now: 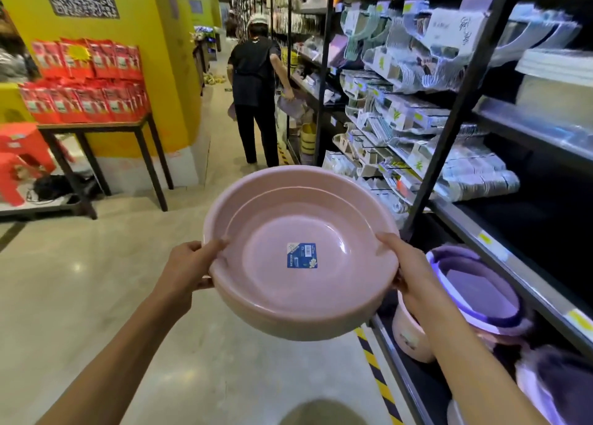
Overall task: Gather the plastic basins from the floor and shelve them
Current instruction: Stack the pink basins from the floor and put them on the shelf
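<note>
Head view: both hands' grip hides the pink basin (301, 261) rim's sides.

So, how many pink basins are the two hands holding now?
2: a smaller pink basin nested inside a larger pink basin, gripped by the left hand and right hand. More could be hidden underneath.

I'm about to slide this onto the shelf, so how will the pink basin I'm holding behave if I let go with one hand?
The pink basin looks like thin plastic, so probably light. It is wide, and the left hand and right hand pinch opposite rims, so one hand alone would likely let it tip. Its glossy surface may be slippery.
</note>
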### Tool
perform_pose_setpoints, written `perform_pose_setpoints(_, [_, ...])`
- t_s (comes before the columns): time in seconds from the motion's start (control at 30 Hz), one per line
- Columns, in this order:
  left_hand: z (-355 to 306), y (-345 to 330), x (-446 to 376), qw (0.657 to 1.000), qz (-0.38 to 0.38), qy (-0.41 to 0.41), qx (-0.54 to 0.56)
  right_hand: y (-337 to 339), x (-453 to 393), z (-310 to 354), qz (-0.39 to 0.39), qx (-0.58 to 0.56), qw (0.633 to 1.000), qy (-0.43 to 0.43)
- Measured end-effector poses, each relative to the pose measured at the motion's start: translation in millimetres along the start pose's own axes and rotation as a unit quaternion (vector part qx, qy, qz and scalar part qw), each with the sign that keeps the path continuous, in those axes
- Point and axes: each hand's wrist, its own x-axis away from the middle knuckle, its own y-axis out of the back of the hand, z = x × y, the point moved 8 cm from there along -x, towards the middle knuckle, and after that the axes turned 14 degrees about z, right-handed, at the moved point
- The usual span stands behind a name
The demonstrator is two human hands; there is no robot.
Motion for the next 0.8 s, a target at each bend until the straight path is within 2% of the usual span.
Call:
perform_pose_setpoints(0.2, [-26,-4,-91,1.0,0.013,-0.015,-0.023,-2,-78,23,-0.002,0.001,1.0,0.005])
perform_pose_setpoints(0.37, [-32,-25,-178,0.998,0.054,-0.014,-0.022,13,-131,33,-0.058,0.007,0.998,-0.006])
perform_pose_setpoints(0.47, [-38,-47,-235,0.994,0.104,-0.02,-0.01,24,-154,36,-0.092,0.001,0.996,-0.009])
perform_pose_setpoints(0.6, [-52,-89,-307,0.982,0.189,-0.018,-0.019,44,-168,42,-0.182,-0.02,0.983,-0.019])
perform_pose_setpoints(0.8, [-85,-179,-376,0.944,0.324,-0.038,-0.05,86,-146,45,-0.286,-0.05,0.957,-0.002])
